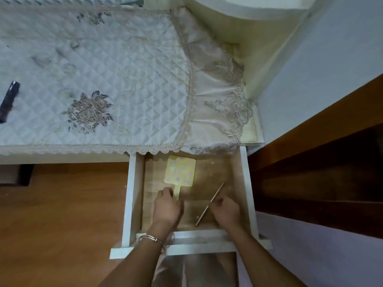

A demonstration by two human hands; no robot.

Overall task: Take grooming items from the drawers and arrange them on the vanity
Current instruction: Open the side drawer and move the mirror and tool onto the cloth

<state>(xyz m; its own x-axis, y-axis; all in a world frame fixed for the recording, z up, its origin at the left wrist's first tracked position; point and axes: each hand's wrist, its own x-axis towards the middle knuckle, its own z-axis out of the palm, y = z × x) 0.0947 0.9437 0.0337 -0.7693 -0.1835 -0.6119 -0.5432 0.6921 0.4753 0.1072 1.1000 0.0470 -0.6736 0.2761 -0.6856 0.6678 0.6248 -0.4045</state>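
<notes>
An open white drawer (132, 195) with a wooden floor sticks out below the vanity top. Inside lies a yellow hand mirror (180, 171) with purple dots, handle pointing toward me. My left hand (166, 206) reaches into the drawer and its fingers curl round the mirror's handle. A thin metal stick (210, 204) lies diagonally to the right. My right hand (227, 211) pinches this stick near its middle. On the quilted cloth (103, 69) covering the vanity, a dark tube (9, 101) lies at the far left.
A lace frill (219, 100) hangs over the vanity's right end above the drawer. A dark wooden piece of furniture (321, 162) stands to the right. Wooden floor (62, 214) lies to the left of the drawer.
</notes>
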